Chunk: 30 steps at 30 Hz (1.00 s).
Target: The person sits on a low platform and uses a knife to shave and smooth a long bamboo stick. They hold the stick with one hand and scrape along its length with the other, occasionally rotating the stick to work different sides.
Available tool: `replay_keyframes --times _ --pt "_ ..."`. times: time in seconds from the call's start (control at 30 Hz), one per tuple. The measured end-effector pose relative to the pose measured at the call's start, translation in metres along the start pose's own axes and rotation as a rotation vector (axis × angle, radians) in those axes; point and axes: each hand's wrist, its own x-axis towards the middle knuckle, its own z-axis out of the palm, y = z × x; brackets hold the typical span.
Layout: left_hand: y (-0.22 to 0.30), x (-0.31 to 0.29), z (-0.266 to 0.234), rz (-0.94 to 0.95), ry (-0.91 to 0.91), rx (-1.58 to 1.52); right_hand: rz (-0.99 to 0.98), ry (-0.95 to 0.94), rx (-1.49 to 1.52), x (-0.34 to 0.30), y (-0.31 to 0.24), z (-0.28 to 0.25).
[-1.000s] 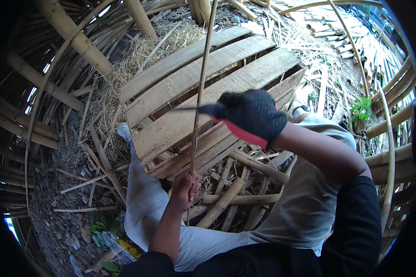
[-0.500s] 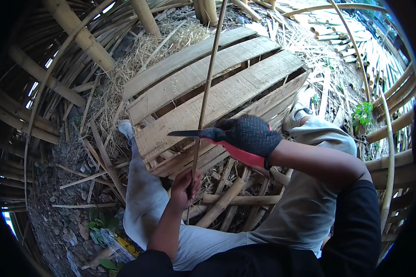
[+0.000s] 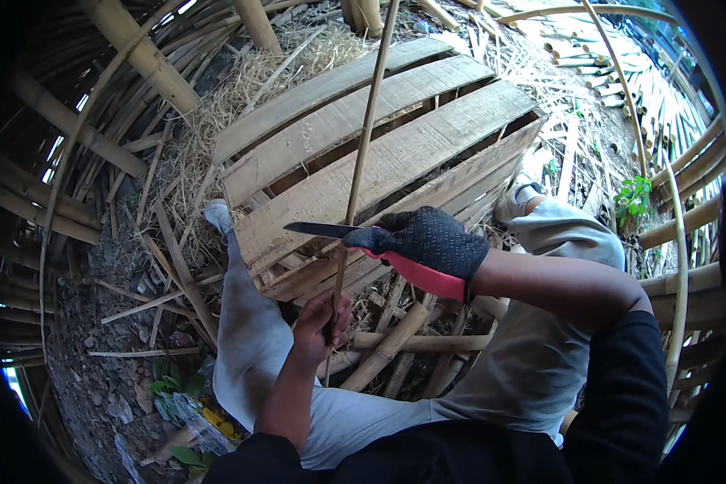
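Note:
A long thin bamboo strip (image 3: 363, 149) rises from between my legs across the wooden crate (image 3: 395, 153) to the top of the view. Bare, my left hand (image 3: 323, 323) is closed around the strip's lower part, with the fingertips partly hidden. My right hand (image 3: 427, 246), in a black and pink glove, grips a knife (image 3: 319, 230) whose handle is hidden in the fist. The dark blade points left and lies against the strip above my left hand. The gloved thumb rests near the strip at the blade's base.
Bamboo pieces (image 3: 391, 347) lie crossed between my legs. Straw-like shavings (image 3: 298, 77) cover the ground behind the crate, and cut bamboo poles (image 3: 605, 68) are stacked far right. Thick bamboo posts (image 3: 141, 56) stand at the left. A small green plant (image 3: 633, 196) grows on the right.
The knife and my right hand have shifted slightly left, and the blade is tilted a little more, its tip higher. My left hand keeps its hold on the strip.

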Motion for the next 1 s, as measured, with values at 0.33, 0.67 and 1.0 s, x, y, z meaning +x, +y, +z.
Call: replay_keyframes --times 0.33,0.67,1.0 --pt "-0.007 0.001 -0.002 0.015 0.060 0.131 0.051 0.042 0.222 0.001 0.001 -0.029" --pt "-0.008 0.002 -0.010 0.093 0.023 0.168 -0.752 0.334 -0.091 0.014 0.027 -0.049" --pt "-0.010 0.003 -0.006 0.082 0.049 0.312 -0.884 0.277 -0.314 0.041 0.023 -0.051"
